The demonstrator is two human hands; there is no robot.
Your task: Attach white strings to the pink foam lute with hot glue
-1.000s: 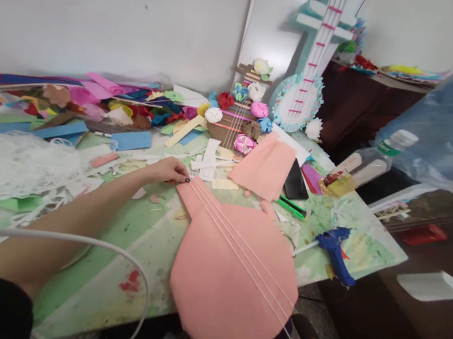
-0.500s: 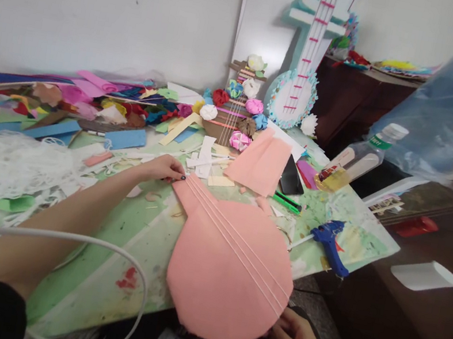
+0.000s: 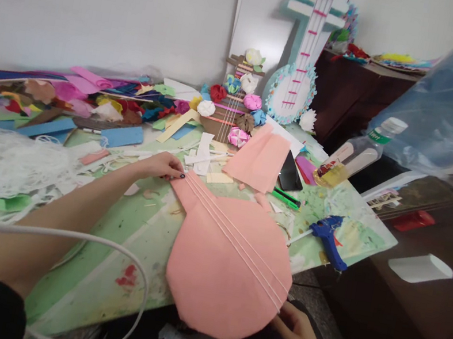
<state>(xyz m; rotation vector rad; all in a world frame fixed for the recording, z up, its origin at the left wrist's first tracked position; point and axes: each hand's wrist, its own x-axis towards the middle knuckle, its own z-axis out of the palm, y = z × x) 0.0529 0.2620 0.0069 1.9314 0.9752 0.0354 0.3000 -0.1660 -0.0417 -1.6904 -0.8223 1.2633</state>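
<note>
A pink paper-covered instrument model [image 3: 222, 268], with a round body and short neck, lies tilted over the table's front edge. Three or so white strings [image 3: 233, 232] run along it from the neck's end to the lower right rim. My left hand [image 3: 164, 167] pinches the tip of the neck, where the strings end. At the lower right rim, my right hand [image 3: 295, 325] grips the body's edge near the other string ends; some of its fingers are hidden beneath.
On the green-stained table [image 3: 101, 282] lie a blue glue gun [image 3: 330, 240], a green cutter [image 3: 286, 199], a black phone [image 3: 291, 173], pink paper [image 3: 257, 160] and a tilted bottle [image 3: 361, 152]. A white cable [image 3: 139, 288] loops in front. Decorated instrument models [image 3: 290, 90] stand behind.
The whole view has shifted slightly. Both hands keep their places on the pink instrument model, and nothing has been let go.
</note>
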